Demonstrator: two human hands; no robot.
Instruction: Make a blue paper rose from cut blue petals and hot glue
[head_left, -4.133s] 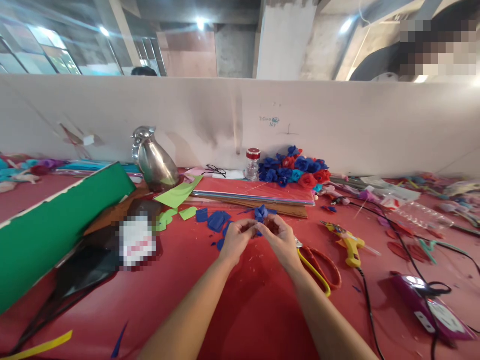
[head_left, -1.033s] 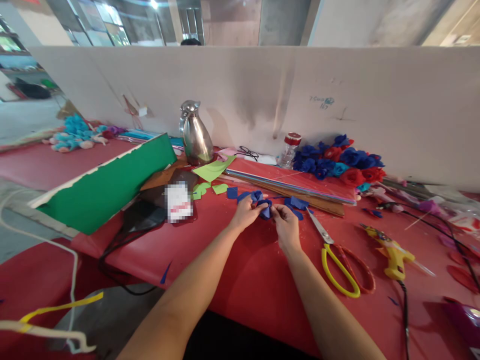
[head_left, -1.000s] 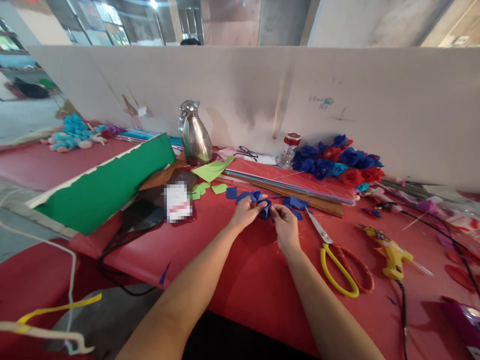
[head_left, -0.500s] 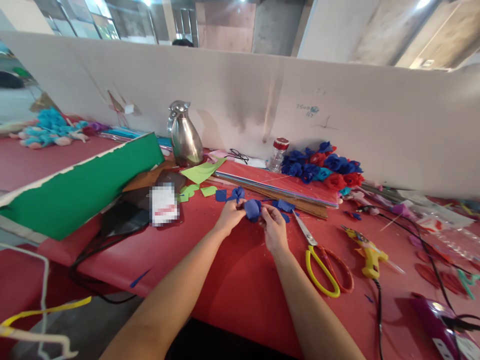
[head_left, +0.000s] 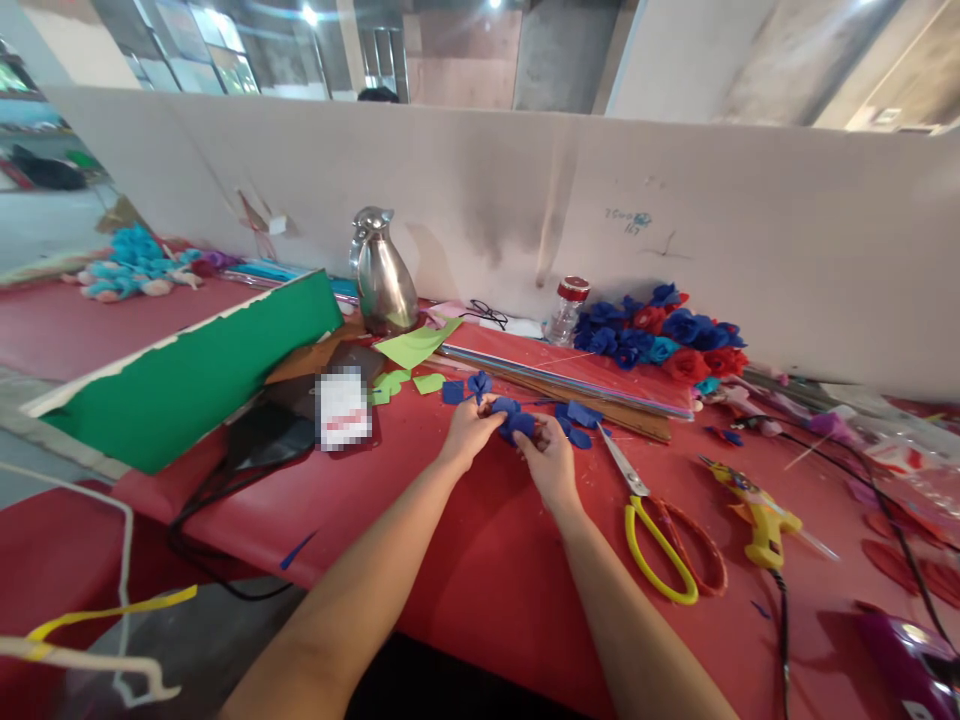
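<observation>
Between both hands, just above the red table, is a partly formed blue flower (head_left: 512, 422) of soft, rounded petals. My left hand (head_left: 469, 432) is closed, thumb and fingers pinching its left side. My right hand (head_left: 550, 462) grips its right side between thumb and fingertips. Beyond the left fingers lies another small blue blossom (head_left: 480, 384), beside a blue square piece (head_left: 453, 391). Loose blue petals (head_left: 581, 414) are to the right of my right hand. Scissors (head_left: 646, 515) with one yellow and one red handle rest farther right, blades pointing away from me.
A yellow glue gun (head_left: 759, 510) with a black cord lies right of the scissors. Behind are stacked sheets (head_left: 570, 365), a heap of blue and red flowers (head_left: 667, 330), a lidded jar (head_left: 570, 312) and a steel jug (head_left: 385, 275). A green panel (head_left: 202, 375) stands left.
The blue flower has turned between my fingers, and its petals now sit in a different position. My hands remain close together. The whole view has shifted slightly.
</observation>
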